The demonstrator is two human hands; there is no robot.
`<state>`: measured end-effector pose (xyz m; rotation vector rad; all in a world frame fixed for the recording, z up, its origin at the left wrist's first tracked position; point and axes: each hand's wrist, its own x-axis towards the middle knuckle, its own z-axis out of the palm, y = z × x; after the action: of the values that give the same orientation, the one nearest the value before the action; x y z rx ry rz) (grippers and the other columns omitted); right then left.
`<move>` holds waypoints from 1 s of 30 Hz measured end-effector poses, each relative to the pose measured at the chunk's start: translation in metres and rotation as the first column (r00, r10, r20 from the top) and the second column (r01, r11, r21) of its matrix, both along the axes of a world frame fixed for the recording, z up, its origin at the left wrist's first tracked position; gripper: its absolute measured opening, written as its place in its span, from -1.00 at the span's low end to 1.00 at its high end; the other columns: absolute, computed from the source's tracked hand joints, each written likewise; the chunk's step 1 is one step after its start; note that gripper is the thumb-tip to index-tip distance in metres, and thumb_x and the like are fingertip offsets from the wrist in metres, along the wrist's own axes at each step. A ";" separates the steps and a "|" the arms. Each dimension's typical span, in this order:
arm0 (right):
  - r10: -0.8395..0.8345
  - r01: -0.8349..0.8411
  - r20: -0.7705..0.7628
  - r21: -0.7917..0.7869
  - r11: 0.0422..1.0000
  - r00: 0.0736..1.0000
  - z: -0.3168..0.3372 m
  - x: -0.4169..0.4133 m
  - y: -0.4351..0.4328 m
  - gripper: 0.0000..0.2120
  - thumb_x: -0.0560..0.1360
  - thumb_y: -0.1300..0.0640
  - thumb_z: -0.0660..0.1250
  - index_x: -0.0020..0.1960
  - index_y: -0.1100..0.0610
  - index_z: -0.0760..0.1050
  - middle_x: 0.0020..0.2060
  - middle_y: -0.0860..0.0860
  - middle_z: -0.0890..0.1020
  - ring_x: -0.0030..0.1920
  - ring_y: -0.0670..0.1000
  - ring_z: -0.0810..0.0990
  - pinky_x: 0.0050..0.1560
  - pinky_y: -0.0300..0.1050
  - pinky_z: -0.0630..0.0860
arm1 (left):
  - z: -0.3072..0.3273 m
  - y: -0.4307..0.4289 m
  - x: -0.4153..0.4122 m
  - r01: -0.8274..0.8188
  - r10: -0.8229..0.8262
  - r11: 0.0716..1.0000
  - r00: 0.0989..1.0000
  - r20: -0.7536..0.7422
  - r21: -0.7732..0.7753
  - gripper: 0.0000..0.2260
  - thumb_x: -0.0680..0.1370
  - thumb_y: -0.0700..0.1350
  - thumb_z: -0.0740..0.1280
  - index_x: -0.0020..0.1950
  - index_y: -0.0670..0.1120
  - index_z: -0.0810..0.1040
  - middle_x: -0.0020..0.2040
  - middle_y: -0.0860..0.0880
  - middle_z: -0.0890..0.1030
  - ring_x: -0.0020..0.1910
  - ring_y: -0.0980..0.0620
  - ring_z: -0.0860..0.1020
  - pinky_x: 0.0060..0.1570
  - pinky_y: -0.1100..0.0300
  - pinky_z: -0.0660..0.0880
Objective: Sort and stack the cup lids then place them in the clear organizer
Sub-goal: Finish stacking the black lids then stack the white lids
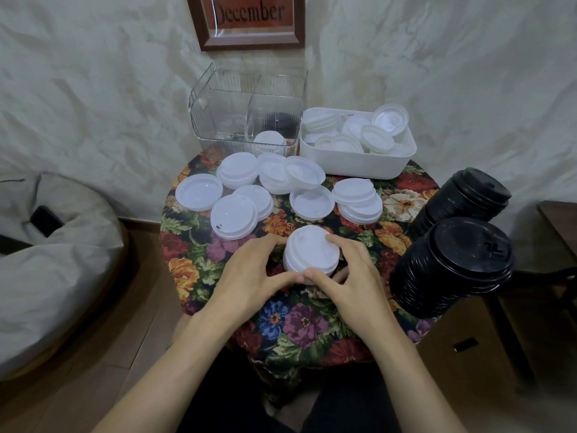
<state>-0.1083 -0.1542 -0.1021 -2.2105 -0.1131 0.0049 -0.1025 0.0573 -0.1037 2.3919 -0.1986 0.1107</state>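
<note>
A short stack of white lids (312, 251) stands on the floral tablecloth (299, 323) near the table's middle. My left hand (253, 276) grips its left side and my right hand (349, 276) grips its right side, thumbs meeting at the front. Several loose white lids (234, 215) and small piles lie behind the stack. The clear organizer (218, 101) stands at the back with a white lid stack (269, 141) in its front right compartment and black lids (278, 121) behind that.
A white bin (359, 164) holding several white lids sits at the back right. Two tall stacks of black lids (452, 267) lean at the table's right edge. A grey beanbag (56, 245) lies on the floor to the left, a cardboard box (468, 354) to the right.
</note>
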 end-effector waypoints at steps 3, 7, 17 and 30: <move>-0.007 0.007 0.001 -0.043 0.999 1.000 0.000 0.002 0.001 -0.23 0.44 -0.33 0.46 0.57 -0.18 0.31 0.26 -0.22 0.34 0.13 -0.03 0.54 0.12 -0.03 0.54 | 0.000 0.000 -0.001 -0.009 0.008 1.000 1.000 -0.014 -0.005 -0.39 0.38 0.42 0.41 0.33 0.15 0.50 0.21 0.21 0.58 0.21 0.18 0.48 0.09 0.17 0.42; 0.055 -0.055 0.003 -0.042 0.998 0.998 0.001 0.000 -0.001 -0.28 0.51 -0.29 0.40 0.60 -0.16 0.26 0.44 -0.28 0.27 0.27 -0.22 0.43 0.20 -0.13 0.44 | 0.002 0.000 -0.002 -0.007 0.007 1.000 1.000 -0.019 -0.012 -0.39 0.37 0.44 0.39 0.30 0.15 0.52 0.18 0.22 0.58 0.18 0.19 0.48 0.07 0.16 0.42; 0.010 -0.009 0.085 -0.011 1.000 0.996 -0.003 -0.001 0.001 -0.48 0.48 -0.21 0.49 0.41 -0.18 0.49 0.22 -0.24 0.33 0.10 -0.27 0.48 -0.04 -0.36 0.42 | -0.001 0.002 -0.001 0.010 -0.010 1.000 1.000 -0.023 -0.004 -0.36 0.35 0.50 0.35 0.30 0.17 0.52 0.22 0.26 0.57 0.20 0.23 0.46 0.09 0.20 0.39; 0.024 -0.028 0.069 0.064 0.998 0.997 -0.011 0.000 -0.004 -0.62 0.58 -0.09 0.42 0.39 -0.17 0.54 0.35 -0.36 0.38 -0.09 -0.15 0.60 -0.01 -0.25 0.48 | -0.005 0.008 -0.001 0.004 -0.004 0.998 1.000 0.006 -0.056 -0.68 0.59 0.25 0.35 0.31 0.20 0.53 0.24 0.28 0.57 0.23 0.26 0.47 0.19 0.15 0.42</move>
<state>-0.1086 -0.1581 -0.1129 -2.1451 -0.1778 -0.0590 -0.1039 0.0652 -0.1088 2.3354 -0.2010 0.1202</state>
